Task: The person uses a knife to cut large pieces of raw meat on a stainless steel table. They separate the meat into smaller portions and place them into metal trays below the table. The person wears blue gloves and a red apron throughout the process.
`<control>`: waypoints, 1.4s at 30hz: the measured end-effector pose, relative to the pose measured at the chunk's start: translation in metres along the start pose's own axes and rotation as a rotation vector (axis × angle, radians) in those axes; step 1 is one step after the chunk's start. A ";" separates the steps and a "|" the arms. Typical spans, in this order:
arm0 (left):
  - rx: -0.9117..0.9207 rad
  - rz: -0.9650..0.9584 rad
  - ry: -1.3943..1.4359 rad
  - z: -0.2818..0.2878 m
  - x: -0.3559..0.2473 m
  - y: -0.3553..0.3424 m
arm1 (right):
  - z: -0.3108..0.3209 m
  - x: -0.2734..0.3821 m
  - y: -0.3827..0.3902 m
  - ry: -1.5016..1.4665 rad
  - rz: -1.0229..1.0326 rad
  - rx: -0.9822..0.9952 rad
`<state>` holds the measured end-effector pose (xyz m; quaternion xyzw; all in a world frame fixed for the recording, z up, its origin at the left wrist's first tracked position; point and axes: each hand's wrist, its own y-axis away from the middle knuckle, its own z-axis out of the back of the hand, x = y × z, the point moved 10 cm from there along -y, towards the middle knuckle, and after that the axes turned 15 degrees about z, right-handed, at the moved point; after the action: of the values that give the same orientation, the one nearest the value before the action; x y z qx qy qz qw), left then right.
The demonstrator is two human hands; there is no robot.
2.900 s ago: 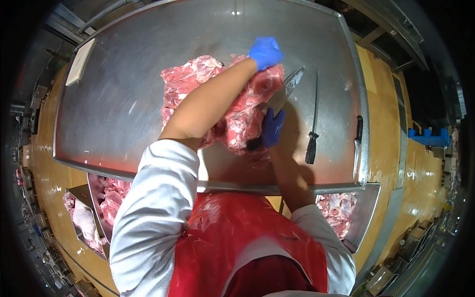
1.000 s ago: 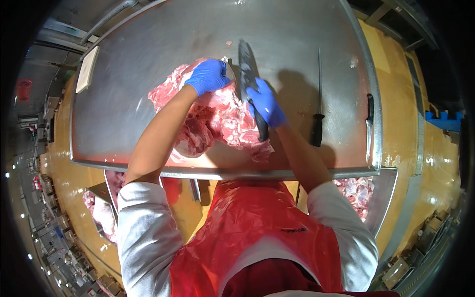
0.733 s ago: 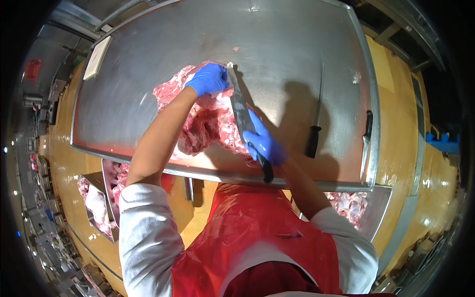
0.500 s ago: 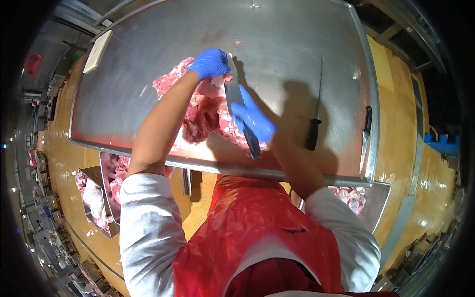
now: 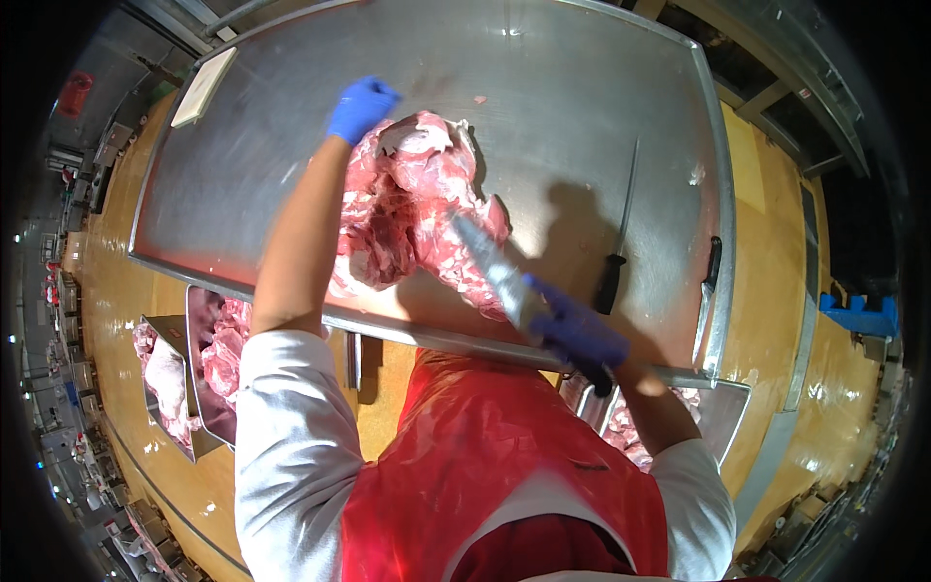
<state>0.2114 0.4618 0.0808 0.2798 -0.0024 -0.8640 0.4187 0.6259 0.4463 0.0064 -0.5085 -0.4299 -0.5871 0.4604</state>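
A large cut of raw meat (image 5: 402, 209), pink and red with white fat, lies on the metal table (image 5: 562, 107). My left hand (image 5: 363, 105), in a blue glove, is at the far left edge of the meat with its fingers curled in; whether anything is in them is hidden. In my right hand (image 5: 582, 330), also gloved in blue, is a knife (image 5: 495, 272) gripped by its black handle. Its broad blade slants up and left, its tip over the right part of the meat. The blade is somewhat blurred.
Right of the meat lies a sharpening steel (image 5: 627, 199) with a black handle. Another knife (image 5: 710, 281) rests along the table's right edge. A white slab (image 5: 204, 87) is at the far left. Below the near edge, metal trays hold meat pieces (image 5: 225, 349) left and more meat (image 5: 635, 441) right.
My left hand has let go of the meat's far end and moved left. My right hand has drawn the knife back toward me and right, uncovering the top of the meat.
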 end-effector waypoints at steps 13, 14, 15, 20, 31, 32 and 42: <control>0.167 -0.067 0.155 -0.052 0.016 -0.016 | 0.012 0.001 -0.208 -0.680 0.109 -0.381; 0.039 -0.140 -0.026 -0.053 -0.038 -0.006 | 0.036 -0.013 -0.242 -0.590 0.137 -0.446; -0.036 -0.079 -0.042 -0.047 -0.045 -0.004 | 0.036 -0.017 -0.269 -0.525 0.038 -0.428; -0.143 -0.006 -0.097 -0.034 -0.035 0.022 | -0.079 -0.014 -0.209 -0.543 -0.120 -0.281; -0.066 0.097 0.573 0.068 0.164 -0.035 | -0.157 0.030 -0.111 0.004 -0.002 0.088; -0.118 -0.045 -0.149 0.058 0.175 -0.030 | -0.144 0.027 -0.095 0.286 0.202 0.092; 0.391 0.026 0.556 -0.026 0.130 -0.024 | -0.060 0.085 -0.274 -0.195 0.253 -0.368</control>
<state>0.1431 0.3891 -0.0093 0.5798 -0.0575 -0.7322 0.3527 0.3406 0.4359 0.0738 -0.6878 -0.2912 -0.5413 0.3863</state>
